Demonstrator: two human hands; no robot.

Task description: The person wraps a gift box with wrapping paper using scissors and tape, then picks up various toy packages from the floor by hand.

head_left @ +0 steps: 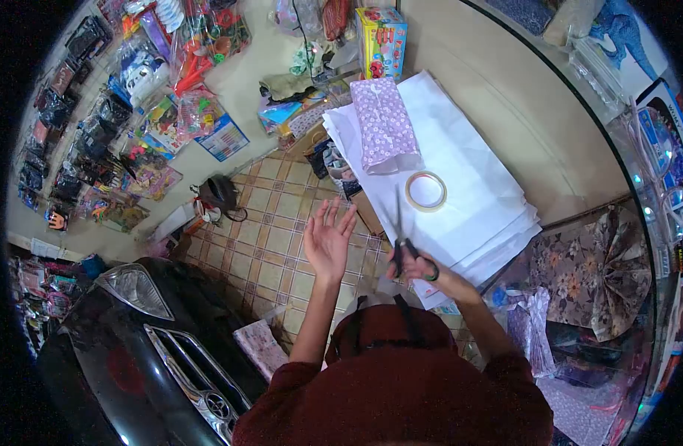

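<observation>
Here, right hand [411, 266] gripping scissors [400, 240], left hand [329, 239] spread wide, 1 floral bag [385, 125], contents seemingly hidden

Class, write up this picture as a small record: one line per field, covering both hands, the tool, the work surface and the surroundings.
Left hand: empty, palm up, fingers spread
Right hand: holding scissors by the handles
Scissors blades: pointing away from the person, blurred
White sheets: large, stacked unevenly
On the sheets: purple floral packet; roll of tape lying flat near it
Floor: patterned tiles
Left side: black car front; packaged goods on the wall
</observation>
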